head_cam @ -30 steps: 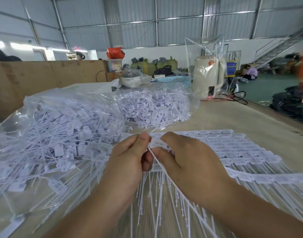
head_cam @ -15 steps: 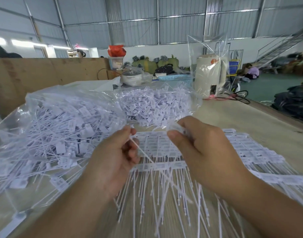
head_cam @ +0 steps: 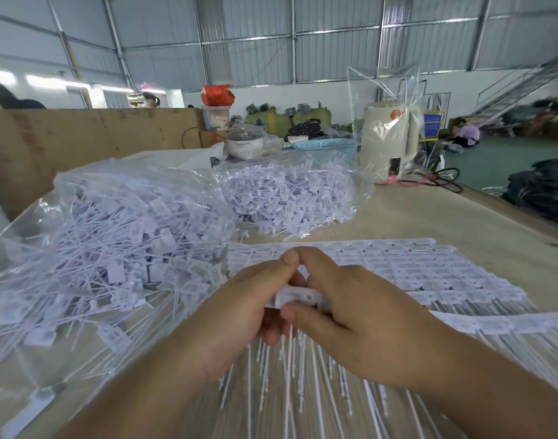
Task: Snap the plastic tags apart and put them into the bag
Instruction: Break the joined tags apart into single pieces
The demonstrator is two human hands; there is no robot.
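A white strip of joined plastic tags is held between both hands at the centre, its thin tails hanging down toward me. My left hand grips the strip's left end, thumb up against the right index finger. My right hand curls round the right end. Under and beyond the hands lie flat sheets of joined tags. A large clear bag full of separated tags lies open to the left.
A second clear bag of loose tags sits behind on the table. Farther back stand a cream kettle in plastic wrap, a blue basket and a small pot. A brown board walls the left side.
The hands were together, drew apart with a single tag pulled off to the left, and have now come back together on a strip of tags.
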